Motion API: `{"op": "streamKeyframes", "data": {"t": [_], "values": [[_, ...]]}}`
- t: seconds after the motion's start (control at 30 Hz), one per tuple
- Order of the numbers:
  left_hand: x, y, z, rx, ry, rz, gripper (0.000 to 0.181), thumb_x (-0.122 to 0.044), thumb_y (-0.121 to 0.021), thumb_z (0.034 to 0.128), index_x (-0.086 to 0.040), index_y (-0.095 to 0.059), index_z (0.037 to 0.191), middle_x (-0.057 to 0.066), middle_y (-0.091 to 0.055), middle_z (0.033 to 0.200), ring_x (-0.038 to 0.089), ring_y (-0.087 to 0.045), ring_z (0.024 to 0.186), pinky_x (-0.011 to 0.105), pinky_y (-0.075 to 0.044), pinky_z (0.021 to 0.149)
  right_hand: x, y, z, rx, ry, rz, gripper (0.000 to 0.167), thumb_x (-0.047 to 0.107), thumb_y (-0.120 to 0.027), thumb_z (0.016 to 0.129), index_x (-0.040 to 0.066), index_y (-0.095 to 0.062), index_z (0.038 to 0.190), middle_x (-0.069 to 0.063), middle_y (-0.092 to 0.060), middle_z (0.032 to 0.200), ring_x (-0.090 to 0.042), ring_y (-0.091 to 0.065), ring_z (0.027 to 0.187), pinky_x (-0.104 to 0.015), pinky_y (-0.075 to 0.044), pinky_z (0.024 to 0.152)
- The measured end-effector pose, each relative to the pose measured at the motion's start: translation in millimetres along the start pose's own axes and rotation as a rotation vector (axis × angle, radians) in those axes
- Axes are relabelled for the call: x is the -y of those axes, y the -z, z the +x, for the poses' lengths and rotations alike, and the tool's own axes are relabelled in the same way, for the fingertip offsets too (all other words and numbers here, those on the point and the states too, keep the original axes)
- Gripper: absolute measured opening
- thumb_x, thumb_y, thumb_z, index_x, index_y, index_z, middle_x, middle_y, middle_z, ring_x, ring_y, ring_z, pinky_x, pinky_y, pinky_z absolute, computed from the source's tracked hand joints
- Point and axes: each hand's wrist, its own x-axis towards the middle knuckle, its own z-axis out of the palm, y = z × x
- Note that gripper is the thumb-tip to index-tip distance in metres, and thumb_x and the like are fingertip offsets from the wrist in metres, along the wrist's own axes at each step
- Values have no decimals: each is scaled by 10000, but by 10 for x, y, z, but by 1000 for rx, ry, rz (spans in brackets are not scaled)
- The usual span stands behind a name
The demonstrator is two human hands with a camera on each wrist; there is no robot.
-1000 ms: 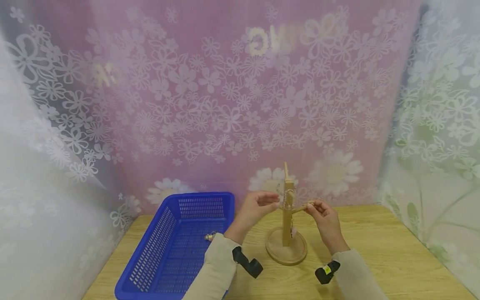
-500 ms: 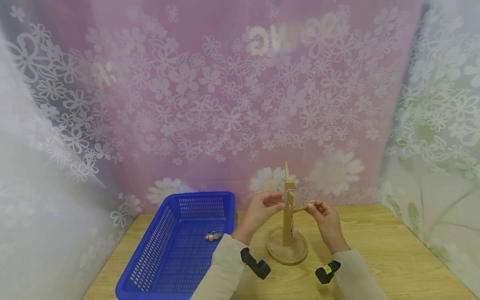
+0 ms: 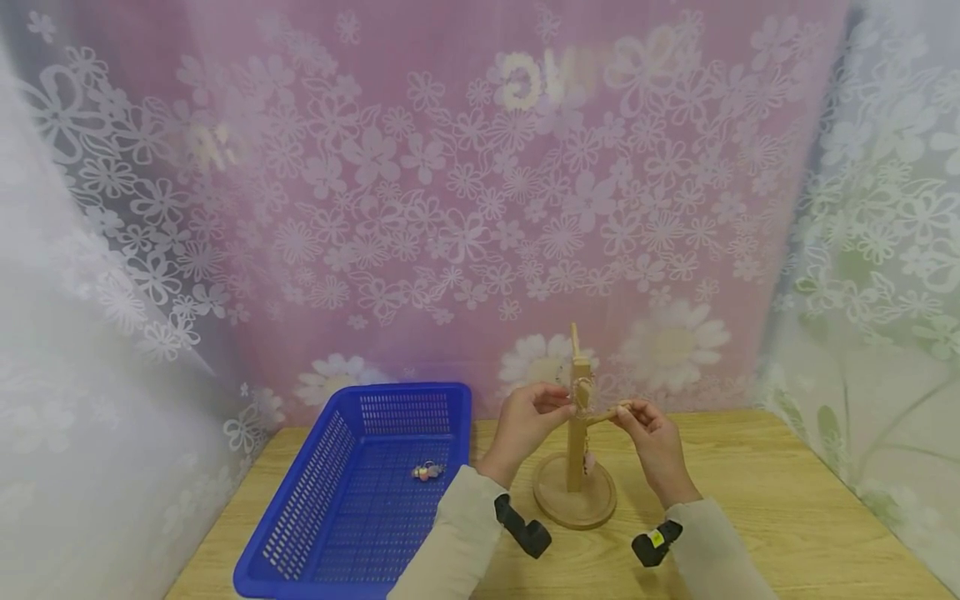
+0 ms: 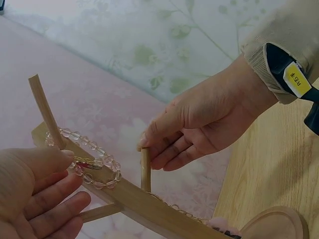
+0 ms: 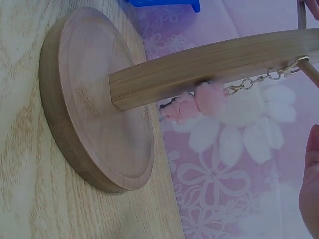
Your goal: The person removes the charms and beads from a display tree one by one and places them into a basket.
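Observation:
A wooden stand (image 3: 575, 454) with peg arms and a round base rises from the table. From an upper peg hangs a clear pink beaded bracelet (image 4: 97, 149); my left hand (image 4: 40, 194) pinches a part of it between thumb and index finger. The right hand (image 4: 204, 114) holds the tip of a lower peg (image 4: 145, 169) between thumb and fingers. On that peg a gold chain (image 5: 259, 78) hangs, with a pink plush charm (image 5: 197, 103) beside the post. In the right wrist view only part of the right hand (image 5: 310, 184) shows.
A blue perforated basket (image 3: 296, 492) stands left of the stand, with a small charm (image 3: 427, 472) inside near its right wall. The wooden table (image 3: 795, 500) extends right of the stand. A floral curtain (image 3: 480, 208) hangs behind.
My left hand has moved right, up to the post and the bracelet, and its sleeve no longer covers part of the charm in the basket. The right hand has stayed on its peg.

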Motion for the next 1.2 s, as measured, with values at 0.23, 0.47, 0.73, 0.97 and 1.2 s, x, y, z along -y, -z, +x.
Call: {"op": "streamKeyframes", "data": {"t": [0.23, 0.47, 0.73, 0.97, 1.2], "values": [[7, -50, 20, -54, -16, 11, 172, -198, -737, 825, -119, -717, 976, -37, -697, 848, 34, -632, 724, 199, -516, 664, 13, 1, -4, 8, -3, -3, 191, 207, -578, 945, 46, -584, 1048, 110, -648, 902, -20, -637, 877, -142, -480, 828], [-15, -103, 26, -54, -15, 33, 137, -240, -737, 827, -144, -717, 923, -59, -678, 821, 22, -606, 711, 196, -504, 660, 29, -11, -2, 1, -15, 17, 232, 168, -567, 948, -29, -557, 1070, 107, -651, 902, -21, -639, 874, -149, -484, 829], [-31, -147, 34, -38, 18, 20, 124, -226, -723, 840, -128, -712, 916, -55, -676, 814, 26, -598, 705, 202, -502, 654, -14, 1, 18, -5, -33, 10, 310, 125, -551, 954, -133, -491, 1115, 107, -653, 884, -20, -641, 862, -152, -487, 823], [-49, -154, 25, -51, 12, -17, 92, -211, -713, 845, -130, -715, 889, -59, -679, 816, 19, -600, 722, 210, -493, 681, 25, -14, -5, 0, -14, 11, 348, 164, -565, 950, -132, -493, 1118, 103, -653, 903, -22, -641, 870, -147, -484, 824], [-92, -146, 11, -78, -20, -49, 115, -221, -695, 853, -124, -718, 911, -48, -676, 809, 30, -591, 716, 224, -494, 694, -5, -5, -5, 2, 10, 28, 301, 169, -574, 946, -98, -522, 1075, 95, -654, 894, -29, -642, 860, -159, -490, 824]]}}
